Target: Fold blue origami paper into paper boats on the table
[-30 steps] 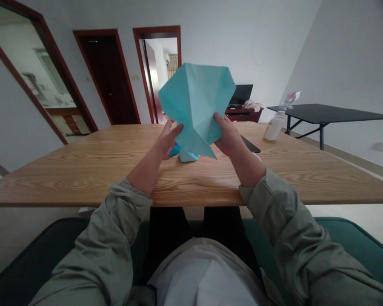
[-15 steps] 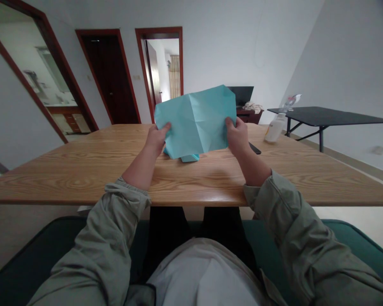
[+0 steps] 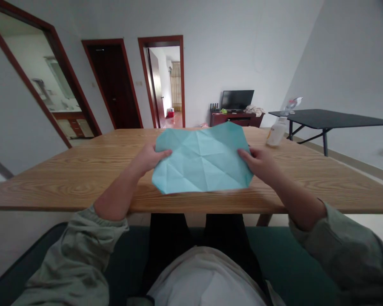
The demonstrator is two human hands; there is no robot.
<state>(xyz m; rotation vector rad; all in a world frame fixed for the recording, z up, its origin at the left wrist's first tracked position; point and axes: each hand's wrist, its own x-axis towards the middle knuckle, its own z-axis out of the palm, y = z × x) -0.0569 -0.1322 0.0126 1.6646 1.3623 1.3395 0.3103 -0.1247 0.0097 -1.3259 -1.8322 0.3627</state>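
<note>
A creased light-blue paper sheet (image 3: 202, 161) is spread nearly flat just above the wooden table (image 3: 67, 174), close to its near edge. My left hand (image 3: 150, 158) pinches the sheet's left edge, thumb on top. At the sheet's right edge my right hand (image 3: 261, 161) grips it with the fingers curled. The sheet hides whatever lies on the table beneath it.
A white plastic bottle (image 3: 277, 129) stands on the table at the far right. A black table (image 3: 332, 117) is beyond it by the right wall. A TV (image 3: 236, 99) on a low cabinet sits at the back, with open doorways to the left.
The folded paper was held upright in the air; both hands have opened it out and lowered it flat toward the table's near edge. My arms have stretched forward.
</note>
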